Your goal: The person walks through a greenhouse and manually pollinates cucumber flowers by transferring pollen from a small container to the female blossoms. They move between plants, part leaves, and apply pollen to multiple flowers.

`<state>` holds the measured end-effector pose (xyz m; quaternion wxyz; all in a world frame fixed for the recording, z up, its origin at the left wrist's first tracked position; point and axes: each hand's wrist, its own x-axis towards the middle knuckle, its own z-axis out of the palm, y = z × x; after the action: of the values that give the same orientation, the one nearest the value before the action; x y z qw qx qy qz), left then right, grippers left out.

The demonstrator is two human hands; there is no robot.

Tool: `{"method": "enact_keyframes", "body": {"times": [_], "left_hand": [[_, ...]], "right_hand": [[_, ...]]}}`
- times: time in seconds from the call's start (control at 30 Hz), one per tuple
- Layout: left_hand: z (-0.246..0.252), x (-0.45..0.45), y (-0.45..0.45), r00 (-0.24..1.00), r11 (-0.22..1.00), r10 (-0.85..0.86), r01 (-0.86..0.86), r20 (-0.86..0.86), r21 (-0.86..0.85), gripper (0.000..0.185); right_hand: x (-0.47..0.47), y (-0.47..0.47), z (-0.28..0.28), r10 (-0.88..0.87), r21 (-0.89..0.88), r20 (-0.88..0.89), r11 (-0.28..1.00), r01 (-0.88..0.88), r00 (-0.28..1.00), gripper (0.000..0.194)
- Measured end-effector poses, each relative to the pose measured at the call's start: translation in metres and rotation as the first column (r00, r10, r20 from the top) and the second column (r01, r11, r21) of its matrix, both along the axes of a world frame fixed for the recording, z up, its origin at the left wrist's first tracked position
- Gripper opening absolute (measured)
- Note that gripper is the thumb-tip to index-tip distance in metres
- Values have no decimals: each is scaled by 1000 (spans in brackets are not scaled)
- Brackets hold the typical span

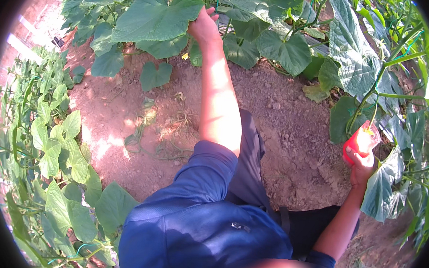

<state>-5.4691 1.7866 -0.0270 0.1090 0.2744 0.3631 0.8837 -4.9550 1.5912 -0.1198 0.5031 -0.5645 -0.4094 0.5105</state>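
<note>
My left hand (205, 26) reaches up among the vines at the edge of a broad cucumber leaf (157, 18). Its fingers are apart, and the leaf covers part of the hand. Off to the right, my right hand (361, 166) grips a clear plastic cup (357, 142) that is red in its lower part. The cup is tilted beneath a hanging green stalk (373, 113). A yellow flower (368, 131) at the stalk's end is at or inside the cup's mouth. A large drooping leaf (384, 185) lies against my right wrist.
Cucumber vines (382, 70) tied with turquoise string (407, 46) climb on the right. Another row of plants (62, 154) grows on the left. Bare soil (295, 139) with dried vine scraps (158, 145) runs between. A small yellow flower (185, 56) sits low near my left forearm.
</note>
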Motion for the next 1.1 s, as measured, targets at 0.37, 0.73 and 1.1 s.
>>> {"method": "enact_keyframes", "body": {"times": [0.37, 0.73, 1.1], "left_hand": [[36, -117, 131, 712, 476, -634, 666, 301, -573, 44], [40, -104, 92, 638, 456, -761, 657, 120, -600, 54], [-19, -130, 138, 785, 641, -614, 555, 79, -531, 39]], "right_hand": [[-10, -1, -4, 2, 0, 26, 1000, -2, 1000, 56], [-22, -9, 17, -34, -5, 42, 999, 35, 999, 59], [-3, -8, 2, -12, 15, 63, 1000, 11, 998, 62]]}}
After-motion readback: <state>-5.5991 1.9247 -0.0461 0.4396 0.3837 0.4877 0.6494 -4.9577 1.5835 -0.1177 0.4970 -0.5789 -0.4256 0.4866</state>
